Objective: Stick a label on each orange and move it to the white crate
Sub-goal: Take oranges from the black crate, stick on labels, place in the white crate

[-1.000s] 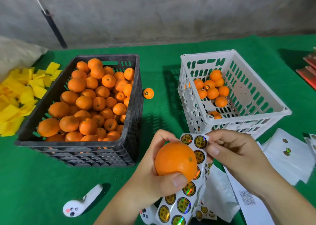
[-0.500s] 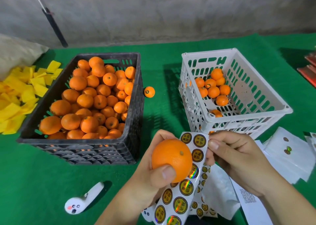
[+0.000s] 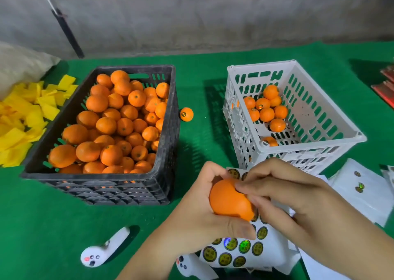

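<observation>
My left hand (image 3: 198,215) grips one orange (image 3: 229,201) low in the middle, with a sticker sheet (image 3: 232,250) of round gold labels behind and below it. My right hand (image 3: 287,201) has its thumb and forefinger pinched together on the orange's upper right side. The label under them is hidden. The white crate (image 3: 261,64) stands just behind, holding several labelled oranges (image 3: 266,111). The black crate (image 3: 164,135) at left is heaped with oranges (image 3: 115,126).
One labelled orange (image 3: 186,114) lies on the green cloth between the crates. A white controller (image 3: 104,250) lies at front left and another (image 3: 187,264) under the sheet. Yellow scraps (image 3: 21,113) lie far left, white backing sheets (image 3: 362,186) at right, and red items (image 3: 386,83) at the far right edge.
My right hand left the top of the sticker sheet and came onto the orange. My left hand turned the orange a little, and the sheet now hangs lower behind it.
</observation>
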`<move>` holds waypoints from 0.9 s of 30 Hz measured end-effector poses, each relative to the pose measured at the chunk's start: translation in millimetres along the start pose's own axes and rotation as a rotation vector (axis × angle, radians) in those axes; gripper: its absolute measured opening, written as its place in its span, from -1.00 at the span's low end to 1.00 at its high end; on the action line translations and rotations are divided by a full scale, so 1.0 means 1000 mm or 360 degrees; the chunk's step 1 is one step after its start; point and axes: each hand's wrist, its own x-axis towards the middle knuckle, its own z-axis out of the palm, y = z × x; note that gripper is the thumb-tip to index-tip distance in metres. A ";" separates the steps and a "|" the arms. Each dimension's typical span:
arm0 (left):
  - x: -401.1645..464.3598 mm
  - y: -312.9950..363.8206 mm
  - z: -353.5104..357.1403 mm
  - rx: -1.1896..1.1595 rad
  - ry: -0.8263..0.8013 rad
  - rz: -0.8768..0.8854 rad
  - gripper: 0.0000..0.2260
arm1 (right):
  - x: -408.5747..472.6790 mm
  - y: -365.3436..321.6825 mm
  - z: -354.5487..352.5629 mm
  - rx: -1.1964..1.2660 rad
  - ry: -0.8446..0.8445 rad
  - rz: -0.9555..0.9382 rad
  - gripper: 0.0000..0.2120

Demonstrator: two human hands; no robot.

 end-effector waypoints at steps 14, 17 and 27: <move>0.021 -0.011 0.009 -0.0259 0.0447 -0.0176 -0.66 | 0.008 0.025 -0.011 0.0508 0.0444 0.0256 -0.39; 0.012 -0.017 0.003 0.0019 0.0387 0.0027 -0.70 | 0.028 0.058 -0.024 0.0136 0.0651 0.0664 -0.27; 0.029 0.008 -0.063 0.0872 0.0157 0.0213 -0.48 | 0.005 0.066 0.032 0.0998 -0.0210 0.1000 -0.63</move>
